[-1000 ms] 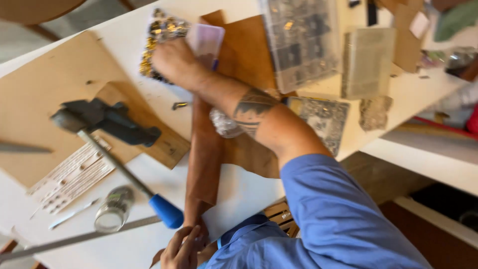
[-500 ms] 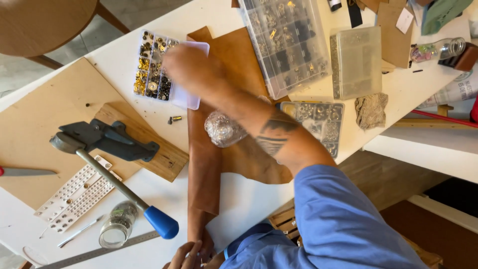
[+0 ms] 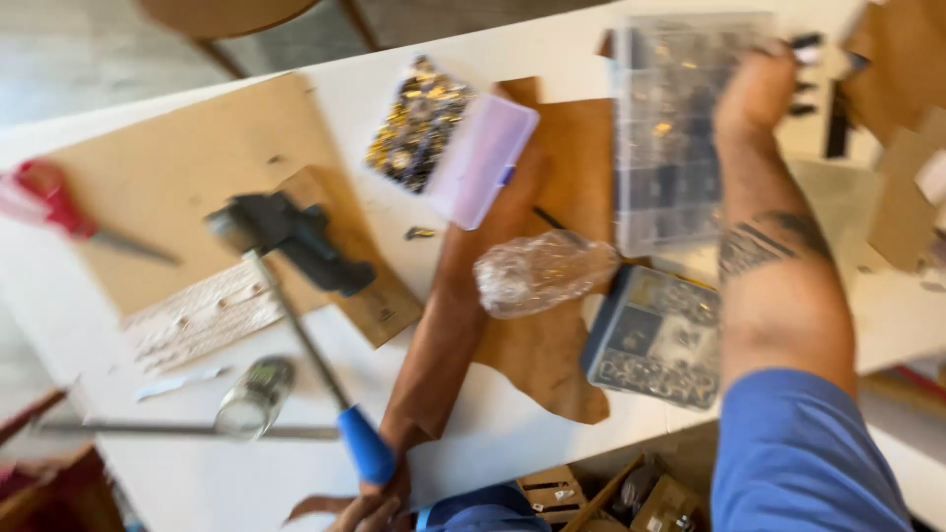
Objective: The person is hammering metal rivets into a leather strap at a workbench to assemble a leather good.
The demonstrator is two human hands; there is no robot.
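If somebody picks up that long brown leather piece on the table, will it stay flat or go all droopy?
Probably droopy: the brown leather piece is thin and already curls where it runs off the table edge by the left hand. It looks light for its size. Lifting it would likely tip off the crumpled clear plastic wrap lying on it.

My right hand is stretched out over the far edge of the clear compartment box, fingers blurred, so I cannot tell whether they grip it. My left hand rests at the near table edge, touching the end of the brown leather strip just beside the press tool's blue handle. A crumpled plastic bag lies on the leather, near a small open box with a lilac lid.
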